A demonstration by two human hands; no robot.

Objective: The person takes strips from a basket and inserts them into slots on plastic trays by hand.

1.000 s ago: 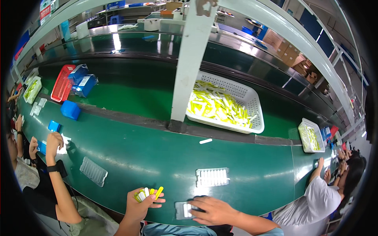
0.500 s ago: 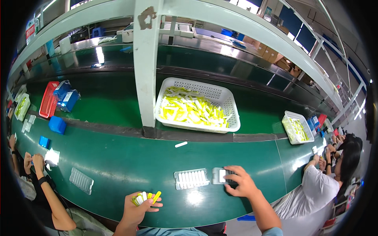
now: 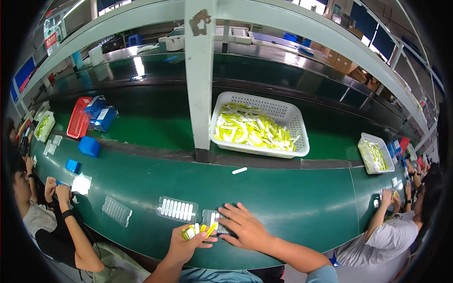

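The left hand [image 3: 188,241] is curled around a bundle of small yellow-and-white sticks [image 3: 197,231]. At its three o'clock, the right hand [image 3: 245,227] lies flat, fingers spread, on a clear ribbed plastic tray [image 3: 213,219] on the smooth green counter [image 3: 302,207].

The conveyor belt [image 3: 292,207] looks like smooth green rubbery sheet with a soft sheen, lamps glaring off it in spots. The trays [image 3: 177,209] lying on it are thin clear plastic, glossy and ribbed. The little sticks [image 3: 194,231] bunched in the left hand [image 3: 186,245] look like hard plastic, yellow and white, fairly shiny. The big basket [image 3: 288,118] is matt white perforated plastic. The post [image 3: 199,80] is painted metal, pale grey, with a chipped rusty patch near the top.
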